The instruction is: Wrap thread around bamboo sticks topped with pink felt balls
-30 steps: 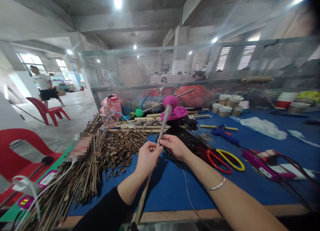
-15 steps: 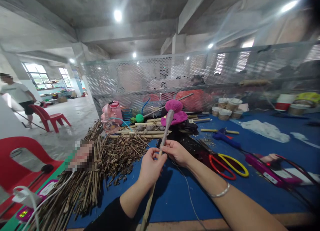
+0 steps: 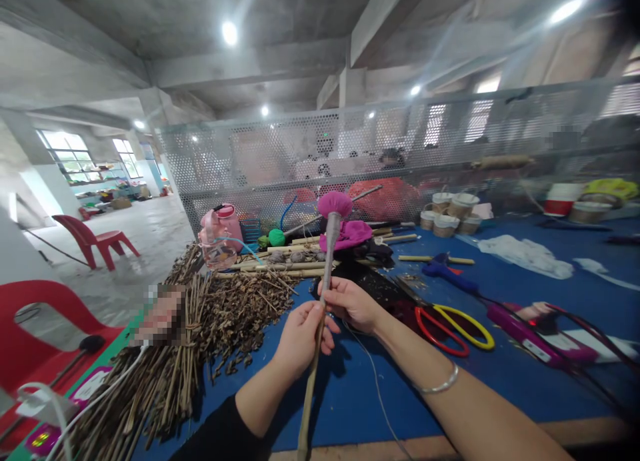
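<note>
I hold a long thin stick (image 3: 327, 261) upright over the blue table (image 3: 350, 388), its upper part wrapped in grey. My left hand (image 3: 300, 338) is closed round the stick's middle. Just above and to the right, my right hand (image 3: 353, 301) pinches the same stick with fingers and thumb; a silver bangle (image 3: 440, 383) is on that wrist. A thin thread (image 3: 374, 374) trails down from my right hand toward the table's near edge. Behind the stick's tip lies a pink fabric piece (image 3: 345, 224).
Bundles of dry brown stems (image 3: 200, 328) fill the table's left. Red and yellow scissors (image 3: 453, 324), a blue glue gun (image 3: 445, 271), a purple tool (image 3: 525, 328), small cups (image 3: 450, 218) and a pink bottle (image 3: 220, 231) lie around. A perforated metal screen (image 3: 280, 161) stands behind. Red chairs (image 3: 95, 238) stand left.
The stick has tilted more upright and my left hand has slid lower along it. A person walking at the far left has gone out of view.
</note>
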The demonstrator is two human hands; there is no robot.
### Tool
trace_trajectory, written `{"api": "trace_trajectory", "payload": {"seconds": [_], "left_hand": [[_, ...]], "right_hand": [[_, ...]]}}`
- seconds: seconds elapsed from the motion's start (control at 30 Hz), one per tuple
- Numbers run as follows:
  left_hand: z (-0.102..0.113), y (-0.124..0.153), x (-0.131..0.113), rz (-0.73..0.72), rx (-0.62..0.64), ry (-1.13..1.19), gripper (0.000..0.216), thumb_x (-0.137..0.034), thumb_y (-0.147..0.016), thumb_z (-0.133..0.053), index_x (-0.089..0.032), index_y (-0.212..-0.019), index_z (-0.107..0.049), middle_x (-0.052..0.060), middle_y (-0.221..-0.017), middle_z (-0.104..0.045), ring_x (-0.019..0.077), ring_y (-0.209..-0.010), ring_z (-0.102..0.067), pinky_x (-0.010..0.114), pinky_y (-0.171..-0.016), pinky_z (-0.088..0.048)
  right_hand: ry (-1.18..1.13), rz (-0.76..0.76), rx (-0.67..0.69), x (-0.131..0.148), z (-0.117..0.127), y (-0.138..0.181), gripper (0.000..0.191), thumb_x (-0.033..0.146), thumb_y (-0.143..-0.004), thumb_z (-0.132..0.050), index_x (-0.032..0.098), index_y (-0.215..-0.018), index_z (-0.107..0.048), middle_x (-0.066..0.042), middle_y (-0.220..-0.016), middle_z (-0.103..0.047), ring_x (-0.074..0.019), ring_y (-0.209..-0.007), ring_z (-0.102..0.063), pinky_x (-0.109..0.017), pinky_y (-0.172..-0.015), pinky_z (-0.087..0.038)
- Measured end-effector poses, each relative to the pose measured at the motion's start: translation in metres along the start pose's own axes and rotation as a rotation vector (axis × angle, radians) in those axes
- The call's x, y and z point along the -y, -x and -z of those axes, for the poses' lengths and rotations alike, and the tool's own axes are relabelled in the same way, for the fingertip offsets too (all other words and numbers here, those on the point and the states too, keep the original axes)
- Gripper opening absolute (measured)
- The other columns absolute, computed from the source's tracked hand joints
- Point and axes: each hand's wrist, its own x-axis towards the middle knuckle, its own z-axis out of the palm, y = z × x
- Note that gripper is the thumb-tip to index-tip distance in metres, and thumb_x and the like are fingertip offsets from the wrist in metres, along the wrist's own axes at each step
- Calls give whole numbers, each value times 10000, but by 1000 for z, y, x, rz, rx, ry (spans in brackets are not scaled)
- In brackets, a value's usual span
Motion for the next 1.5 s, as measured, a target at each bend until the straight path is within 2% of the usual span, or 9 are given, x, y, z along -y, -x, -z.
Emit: {"api": "trace_trajectory", "payload": {"seconds": [0.2,0.5,0.63,0.7,0.87,1.1,1.27,1.4,1.5], "left_hand": [[1,-2,4,-47,-156,-88,329,-430,-712,-594,-158,-837,-458,-81,-491,-484,28,-277,-317,140,-243,-265],[1,2,-4,-93,-56,67,287,-415,-750,-560,-148,-818,-480,-37,-594,-561,13,-294,-331,132,-254,-260],[5,0,-7,-22,46,90,325,-455,-745,-535,-139,-805,-495,-14,-573,-582,30,-274,-377,147,-260,-259],[7,-1,-6,22,57,46,350,-487,-741,-520,-145,-804,-491,-18,-546,-574,45,-279,-398,153,-263,-277],[6,-1,-2,-57,-122,-194,343,-458,-710,-586,-163,-853,-486,-80,-461,-490,35,-253,-330,142,-241,-233],[6,0,-10,-88,-173,-111,399,-419,-710,-603,-128,-980,-563,-86,-429,-447,22,-261,-301,148,-267,-209],[8,1,-15,-103,-226,-88,381,-362,-706,-612,-120,-996,-563,-86,-427,-459,27,-257,-312,151,-263,-225],[11,0,-14,-109,-224,-116,381,-355,-731,-580,-119,-1027,-531,-81,-448,-478,36,-250,-330,150,-248,-225],[12,0,-12,-113,-199,-106,376,-382,-737,-570,-124,-1003,-509,-72,-482,-506,35,-254,-337,149,-247,-239]], "right_hand": [[93,-2,6,-7,1,-4,298,354,-656,-704,146,-773,-526,43,-567,-510,-52,-431,-408,-181,-407,-278],[69,-30,123,6,7,2,294,324,-687,-685,136,-894,-593,75,-484,-437,-15,-349,-238,-178,-353,-141],[13,-5,70,8,1,4,286,302,-626,-730,128,-810,-598,28,-582,-528,-45,-453,-418,-172,-395,-232],[42,-3,26,6,0,3,273,303,-621,-732,123,-767,-588,22,-599,-540,-42,-452,-411,-175,-395,-225],[117,3,23,1,-1,0,294,333,-653,-707,120,-806,-574,26,-614,-544,-28,-427,-355,-177,-393,-203],[263,-41,-23,0,-1,-1,374,514,-792,-472,151,-804,-560,14,-589,-568,-26,-332,-221,-199,-329,-98],[383,-10,-43,3,-4,-1,384,514,-777,-482,151,-657,-512,-4,-530,-558,-48,-372,-289,-204,-361,-146],[358,62,-69,7,-6,2,310,457,-732,-588,167,-697,-483,67,-505,-431,-49,-425,-297,-192,-412,-206],[412,126,-86,9,-4,3,284,411,-692,-642,147,-699,-537,59,-536,-440,-57,-473,-338,-199,-450,-249]]}}
